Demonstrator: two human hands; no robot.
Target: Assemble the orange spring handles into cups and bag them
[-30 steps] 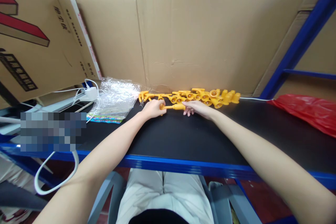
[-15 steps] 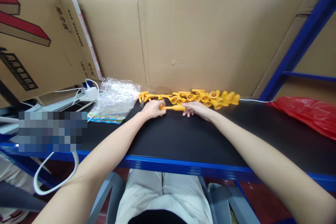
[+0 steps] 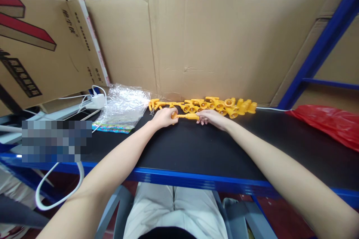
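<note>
My left hand (image 3: 165, 118) is closed on the cup-like round end of a yellow plastic piece (image 3: 183, 117). From there a thin ridged shaft runs to the right. It meets a thicker yellow handle-like part (image 3: 193, 117), whose far end my right hand (image 3: 209, 118) pinches between thumb and fingers. Both hands hold the piece level, low over the black tabletop (image 3: 179, 149). Just behind them lies a row of loose yellow plastic parts (image 3: 211, 105), some with round cup openings, others branched. Small metal screw-like bits (image 3: 152, 112) lie left of my left hand.
Clear plastic packaging (image 3: 123, 104) lies to the left, near a white charger (image 3: 98, 101) with cables. A red plastic bag (image 3: 328, 123) lies at the right. A cardboard wall (image 3: 213, 44) closes off the back, and a blue rail (image 3: 179, 176) edges the front.
Both hands keep their grip on the yellow piece. Its thick part now shows a narrower side, as if turned. The right hand sits slightly further right in the picture, and the view has shifted a little.
</note>
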